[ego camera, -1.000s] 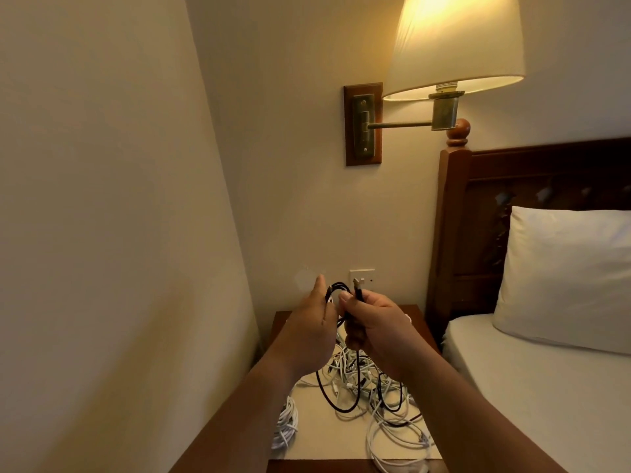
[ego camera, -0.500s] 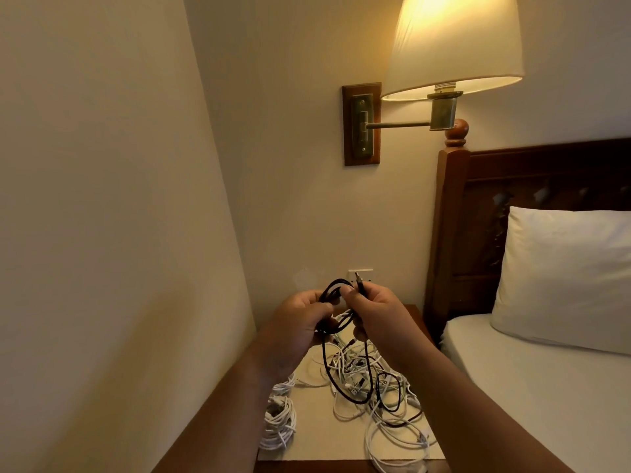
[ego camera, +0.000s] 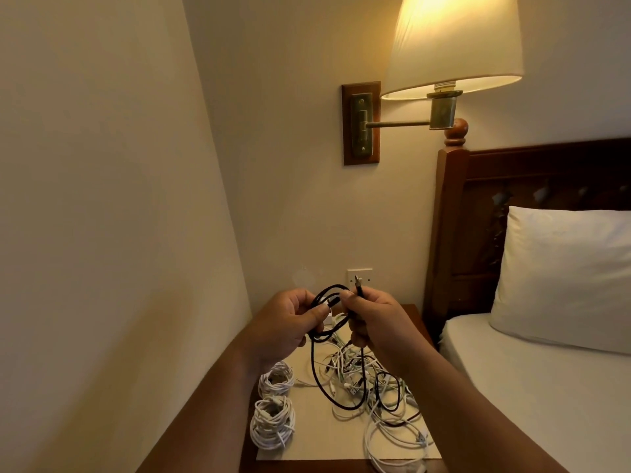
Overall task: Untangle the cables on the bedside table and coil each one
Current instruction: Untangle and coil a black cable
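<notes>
Above the wooden bedside table (ego camera: 411,310) both my hands hold a black cable (ego camera: 316,373). My left hand (ego camera: 288,324) grips a small loop of it between thumb and fingers. My right hand (ego camera: 370,317) pinches the cable just below its plug end, which points upward. A long black loop hangs from my hands down into a tangle of white cables (ego camera: 382,394) lying on a cream mat (ego camera: 317,445). Two coiled white cables (ego camera: 273,426) lie side by side at the mat's left edge.
A wall runs close along the left. A lit wall lamp (ego camera: 454,46) on a brass arm hangs above the table. A white socket plate (ego camera: 359,278) sits on the back wall. The bed with its pillow (ego camera: 563,274) and dark headboard (ego camera: 491,206) borders the table on the right.
My left hand has turned palm-up and closed around the black loop. Both hands have stayed together above the table; the hanging black loop has swung slightly. The view has tilted down a little.
</notes>
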